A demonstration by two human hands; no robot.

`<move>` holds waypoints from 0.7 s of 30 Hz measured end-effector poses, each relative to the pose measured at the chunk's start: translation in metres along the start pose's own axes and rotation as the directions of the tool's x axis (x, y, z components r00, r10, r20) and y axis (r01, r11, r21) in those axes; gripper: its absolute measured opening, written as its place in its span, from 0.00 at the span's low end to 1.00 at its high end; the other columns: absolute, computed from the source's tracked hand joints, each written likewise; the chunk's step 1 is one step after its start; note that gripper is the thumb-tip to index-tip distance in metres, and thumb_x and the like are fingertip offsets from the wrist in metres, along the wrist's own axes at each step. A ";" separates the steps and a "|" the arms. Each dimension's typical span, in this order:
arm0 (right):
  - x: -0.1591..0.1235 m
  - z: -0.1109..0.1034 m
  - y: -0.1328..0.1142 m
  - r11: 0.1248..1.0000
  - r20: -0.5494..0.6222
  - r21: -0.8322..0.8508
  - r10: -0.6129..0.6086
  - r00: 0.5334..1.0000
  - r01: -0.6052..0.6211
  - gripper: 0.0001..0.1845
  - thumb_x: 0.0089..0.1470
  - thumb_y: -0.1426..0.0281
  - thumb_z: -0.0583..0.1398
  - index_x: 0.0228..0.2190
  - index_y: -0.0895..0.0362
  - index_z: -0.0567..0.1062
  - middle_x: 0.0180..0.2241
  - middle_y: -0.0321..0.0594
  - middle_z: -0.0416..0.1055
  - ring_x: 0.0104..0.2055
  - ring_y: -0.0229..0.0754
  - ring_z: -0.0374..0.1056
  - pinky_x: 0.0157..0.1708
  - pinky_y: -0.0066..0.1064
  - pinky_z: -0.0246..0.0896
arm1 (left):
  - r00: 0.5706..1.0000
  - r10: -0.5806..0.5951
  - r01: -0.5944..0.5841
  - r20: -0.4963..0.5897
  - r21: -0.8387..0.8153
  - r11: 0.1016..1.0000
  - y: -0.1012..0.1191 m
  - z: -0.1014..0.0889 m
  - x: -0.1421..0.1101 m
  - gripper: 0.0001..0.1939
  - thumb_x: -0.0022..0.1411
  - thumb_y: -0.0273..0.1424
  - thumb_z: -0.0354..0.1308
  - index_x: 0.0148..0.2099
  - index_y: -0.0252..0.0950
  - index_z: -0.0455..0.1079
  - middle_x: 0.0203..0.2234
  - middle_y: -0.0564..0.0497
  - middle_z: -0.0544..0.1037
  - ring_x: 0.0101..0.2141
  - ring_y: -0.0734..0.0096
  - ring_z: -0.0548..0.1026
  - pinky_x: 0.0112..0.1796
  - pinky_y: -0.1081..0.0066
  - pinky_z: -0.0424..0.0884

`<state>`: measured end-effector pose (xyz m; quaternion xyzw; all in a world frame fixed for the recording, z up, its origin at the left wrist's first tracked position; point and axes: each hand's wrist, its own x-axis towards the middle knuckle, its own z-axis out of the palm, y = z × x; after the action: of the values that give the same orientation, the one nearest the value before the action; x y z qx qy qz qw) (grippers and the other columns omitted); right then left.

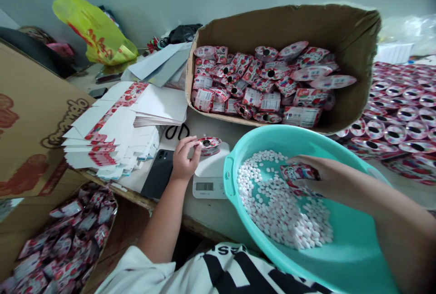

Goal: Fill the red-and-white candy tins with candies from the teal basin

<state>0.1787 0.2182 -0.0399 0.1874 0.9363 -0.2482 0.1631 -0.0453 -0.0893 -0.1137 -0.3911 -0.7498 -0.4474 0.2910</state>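
Note:
Over a white kitchen scale (218, 160), my left hand (185, 160) is closed in a pinch on a small white candy (198, 143). That candy is at the edge of a red printed packet (210, 147), which stands on the scale with its round dark opening facing up. The scale's display (205, 186) seems to read 878. My right hand (318, 173) grips another red printed packet (294, 176) inside a turquoise basin (354, 244), just above many loose white candies (272, 212). The fingertips of my right hand are partly hidden by its packet.
Behind the basin stands a cardboard box (289, 19) of packets. Rows of upright packets (402, 117) fill the right side. On the left are flat white cartons (119, 112), a phone (157, 173), black scissors handles (177, 131) and a lower box of packets (68, 244).

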 end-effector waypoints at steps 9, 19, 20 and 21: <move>-0.001 0.001 -0.001 1.000 -0.006 0.017 0.002 1.000 -0.002 0.36 0.51 0.54 0.54 0.59 0.55 0.69 0.52 0.46 0.75 0.50 0.55 0.72 0.51 0.42 0.67 | 0.978 0.028 -0.019 0.205 -0.047 0.999 -0.002 -0.004 -0.004 0.16 0.68 0.37 0.54 0.54 0.38 0.73 0.54 0.41 0.72 0.54 0.59 0.72 0.54 0.58 0.71; -0.002 0.000 -0.001 0.999 -0.028 0.026 -0.024 0.999 0.024 0.35 0.51 0.55 0.56 0.58 0.56 0.70 0.53 0.46 0.74 0.51 0.55 0.71 0.52 0.43 0.66 | 0.976 -0.204 0.192 -0.079 -0.141 0.971 -0.020 0.001 -0.007 0.20 0.72 0.39 0.46 0.59 0.36 0.64 0.51 0.37 0.70 0.42 0.65 0.76 0.44 0.63 0.74; -0.002 0.001 -0.001 0.999 -0.032 0.028 -0.028 0.999 0.029 0.35 0.51 0.55 0.56 0.58 0.56 0.71 0.53 0.46 0.74 0.51 0.56 0.71 0.52 0.43 0.67 | 0.969 -0.229 0.214 -0.092 -0.144 0.966 -0.021 0.001 -0.007 0.19 0.72 0.39 0.46 0.59 0.36 0.65 0.51 0.38 0.70 0.42 0.66 0.76 0.43 0.64 0.74; -0.002 0.001 -0.001 0.999 -0.037 0.028 -0.031 0.999 0.032 0.34 0.51 0.55 0.56 0.57 0.55 0.71 0.53 0.46 0.75 0.51 0.56 0.72 0.51 0.43 0.67 | 0.965 -0.243 0.228 -0.098 -0.141 0.963 -0.022 0.001 -0.007 0.19 0.72 0.40 0.46 0.58 0.36 0.65 0.50 0.38 0.71 0.41 0.66 0.76 0.42 0.64 0.75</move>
<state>0.1800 0.2166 -0.0395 0.1794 0.9384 -0.2607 0.1391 -0.0602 -0.0972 -0.1296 -0.2905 -0.7428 -0.5479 0.2523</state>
